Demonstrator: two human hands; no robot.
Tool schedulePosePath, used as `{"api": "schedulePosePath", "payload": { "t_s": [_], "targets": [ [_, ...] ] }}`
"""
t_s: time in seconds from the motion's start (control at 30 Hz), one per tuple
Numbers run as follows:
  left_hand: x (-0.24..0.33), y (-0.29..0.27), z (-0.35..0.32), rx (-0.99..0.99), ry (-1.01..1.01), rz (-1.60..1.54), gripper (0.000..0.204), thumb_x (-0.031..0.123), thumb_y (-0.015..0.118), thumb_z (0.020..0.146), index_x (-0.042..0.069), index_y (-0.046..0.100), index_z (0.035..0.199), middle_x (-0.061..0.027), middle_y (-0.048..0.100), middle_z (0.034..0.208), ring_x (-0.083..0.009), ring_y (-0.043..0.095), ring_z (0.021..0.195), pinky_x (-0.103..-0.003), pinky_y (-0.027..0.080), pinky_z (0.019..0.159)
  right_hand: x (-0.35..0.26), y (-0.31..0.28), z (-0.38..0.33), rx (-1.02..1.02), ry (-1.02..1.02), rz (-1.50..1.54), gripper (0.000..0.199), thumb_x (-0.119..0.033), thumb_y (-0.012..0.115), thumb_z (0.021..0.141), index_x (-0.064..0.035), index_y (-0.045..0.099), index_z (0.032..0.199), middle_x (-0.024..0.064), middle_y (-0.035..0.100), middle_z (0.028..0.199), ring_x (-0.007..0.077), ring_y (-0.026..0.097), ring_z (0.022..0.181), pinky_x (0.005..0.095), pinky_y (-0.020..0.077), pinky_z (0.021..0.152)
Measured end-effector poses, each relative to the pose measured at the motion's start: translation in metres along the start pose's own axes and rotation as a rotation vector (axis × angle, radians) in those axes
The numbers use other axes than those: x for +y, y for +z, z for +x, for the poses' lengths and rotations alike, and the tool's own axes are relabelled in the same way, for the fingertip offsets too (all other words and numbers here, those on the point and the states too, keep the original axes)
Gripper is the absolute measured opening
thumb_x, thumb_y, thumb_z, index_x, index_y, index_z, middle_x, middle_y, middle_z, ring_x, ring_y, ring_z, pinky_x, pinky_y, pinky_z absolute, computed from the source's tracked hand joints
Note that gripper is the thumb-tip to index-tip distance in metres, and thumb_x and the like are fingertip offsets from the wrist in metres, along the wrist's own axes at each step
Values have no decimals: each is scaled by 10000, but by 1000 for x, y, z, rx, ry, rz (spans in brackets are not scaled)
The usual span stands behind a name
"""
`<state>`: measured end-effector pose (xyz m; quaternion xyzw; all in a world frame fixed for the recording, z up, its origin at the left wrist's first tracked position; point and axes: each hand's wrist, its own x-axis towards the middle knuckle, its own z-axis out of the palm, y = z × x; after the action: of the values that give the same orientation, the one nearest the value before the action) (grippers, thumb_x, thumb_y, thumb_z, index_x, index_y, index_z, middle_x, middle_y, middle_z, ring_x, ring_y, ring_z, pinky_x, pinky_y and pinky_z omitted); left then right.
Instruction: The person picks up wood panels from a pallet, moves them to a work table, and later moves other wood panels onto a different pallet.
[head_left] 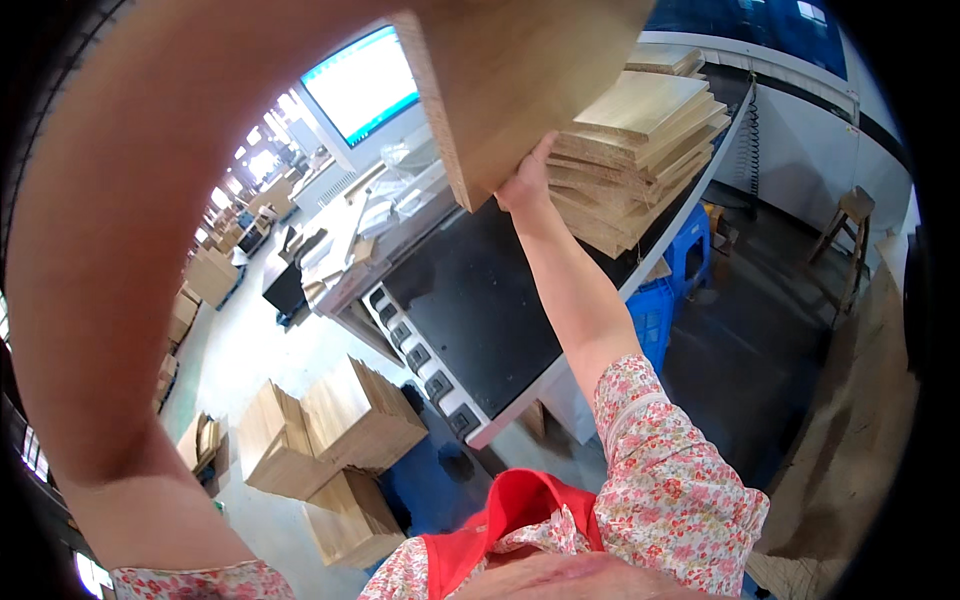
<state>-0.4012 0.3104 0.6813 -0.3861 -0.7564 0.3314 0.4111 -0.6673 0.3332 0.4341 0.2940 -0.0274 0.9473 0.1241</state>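
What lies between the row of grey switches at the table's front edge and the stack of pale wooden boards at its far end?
In the head view, only bare black tabletop lies between the grey switches and the stacked pale wooden boards.

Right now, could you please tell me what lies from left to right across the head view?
Left forearm → wooden boxes on the floor → black table → right hand on a raised board → stacked boards → blue stool → wooden stool.
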Motion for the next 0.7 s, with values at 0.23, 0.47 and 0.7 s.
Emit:
{"api": "schedulePosePath", "payload": {
  "t_s": [0.23, 0.47, 0.7],
  "targets": [
    [49, 5, 69, 31, 102, -18, 269, 221, 586, 823, 43, 668, 1008, -172, 679, 950, -292, 667, 886, -382, 536, 765, -29, -47, 25, -289, 275, 546, 678, -659, 338, 895, -123, 450, 1295, 78, 516, 1278, 234, 526, 1091, 402, 459, 931],
    [90, 95, 126, 222, 126, -81, 263, 181, 570, 871, 80, 610, 1111, -121, 678, 952, -244, 667, 859, -351, 511, 737, -100, -81, -147, 284, 470, -490, 443, -436, 444, 964, -22, 579, 1046, 99, 642, 872, 201, 624, 730, 308, 522, 667],
    [162, 214, 159, -178, -108, -546, 424, 453, 376, 952, 185, 547, 1232, -128, 644, 1075, -312, 649, 887, -445, 490, 807, -196, -142, -481, 975, 414, -724, 367, -353, 497, 955, -6, 535, 1069, 97, 616, 953, 156, 574, 794, 295, 474, 706]
  ]
}}
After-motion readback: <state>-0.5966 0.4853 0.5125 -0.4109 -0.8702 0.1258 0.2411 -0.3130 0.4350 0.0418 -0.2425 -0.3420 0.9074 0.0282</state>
